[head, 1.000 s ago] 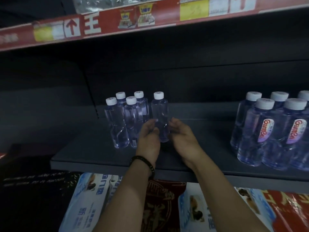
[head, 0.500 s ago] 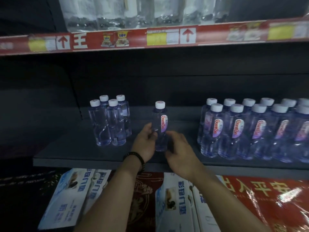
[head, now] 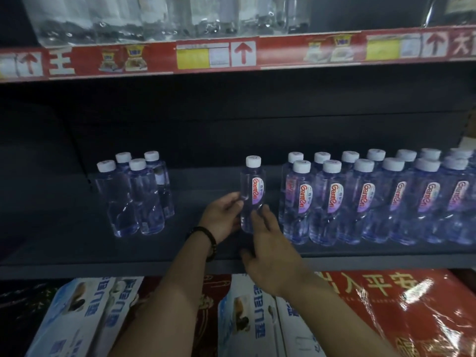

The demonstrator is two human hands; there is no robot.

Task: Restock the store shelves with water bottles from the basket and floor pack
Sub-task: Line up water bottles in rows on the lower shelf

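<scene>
White-and-blue cartons (head: 77, 318) and a red wrapped pack (head: 401, 313) lie nearest, below the dark shelf (head: 64, 243). Both forearms reach in over its front edge. The left hand (head: 222, 216), a dark bracelet (head: 206, 234) at its wrist, curls its fingers round the left side of a single bottle (head: 252, 194). The right hand (head: 269, 244) has fairly straight fingers and a spread thumb, fingertips touching the bottle's lower right side. That bottle stands upright, well apart from a group of four bottles (head: 136, 199) on its left and near a long double row of bottles (head: 365, 199) on its right. Above runs a red price strip (head: 283, 51).
</scene>
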